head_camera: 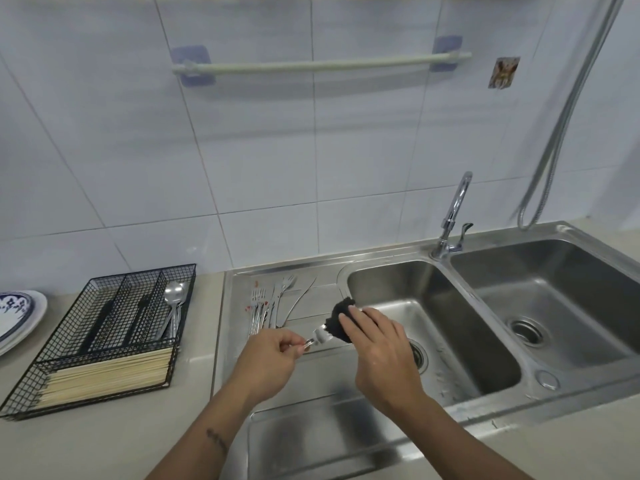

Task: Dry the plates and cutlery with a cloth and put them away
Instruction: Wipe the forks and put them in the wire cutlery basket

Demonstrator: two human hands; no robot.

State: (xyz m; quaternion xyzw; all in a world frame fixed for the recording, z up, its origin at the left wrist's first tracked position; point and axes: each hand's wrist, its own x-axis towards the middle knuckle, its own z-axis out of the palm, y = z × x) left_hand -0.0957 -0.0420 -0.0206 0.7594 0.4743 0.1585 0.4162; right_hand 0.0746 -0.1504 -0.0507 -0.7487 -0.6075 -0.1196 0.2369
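Observation:
My left hand (273,355) pinches the handle of a metal piece of cutlery (317,337) over the sink's drainboard. My right hand (377,341) grips a dark cloth (337,318) wrapped round that piece's far end, so its head is hidden. Several more forks and spoons (273,303) lie on the drainboard (311,292) behind my hands. A black wire cutlery tray (104,337) on the counter to the left holds spoons (175,299), dark-handled pieces and a bundle of chopsticks (107,375). Stacked plates (20,317), one with a blue pattern, sit at the far left edge.
A double steel sink (485,403) fills the right side, with a tap (453,216) between the basins and a hose (568,109) hanging at the right. A white towel rail (322,65) is fixed on the tiled wall.

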